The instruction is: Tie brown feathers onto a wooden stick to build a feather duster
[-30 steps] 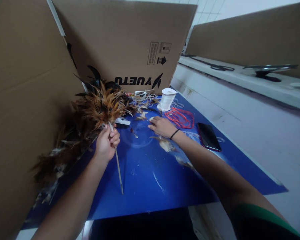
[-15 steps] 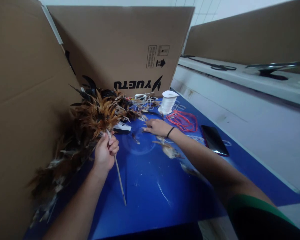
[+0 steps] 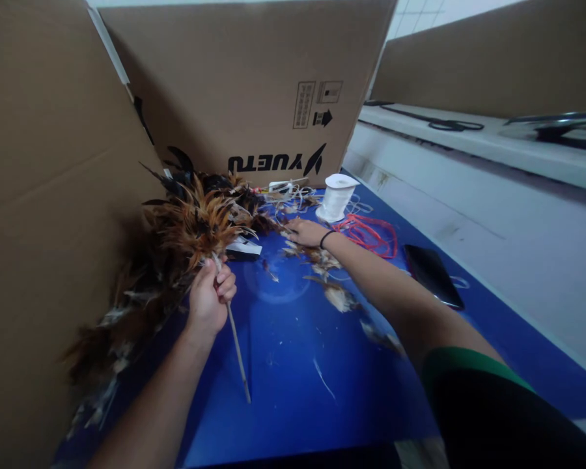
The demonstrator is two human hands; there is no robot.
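My left hand (image 3: 211, 294) is closed round the thin stick (image 3: 238, 359) of a feather duster, just under its head of brown and black feathers (image 3: 198, 221). The stick's lower end points down toward me over the blue mat (image 3: 283, 352). My right hand (image 3: 306, 230) reaches far forward and rests palm down on loose feathers (image 3: 322, 259) and white string near the cardboard box; its fingertips are hidden among them, so I cannot say whether it grips anything.
A tall cardboard box (image 3: 244, 85) and a cardboard wall (image 3: 43, 182) enclose the back and left. A white spool of string (image 3: 336, 195), red cords (image 3: 371, 233) and a dark phone (image 3: 432, 273) lie to the right. More feathers are piled at the left (image 3: 122, 312).
My right hand has moved forward and left, from beside the red cords to the loose feathers near the box. My left hand keeps its hold on the duster stick.
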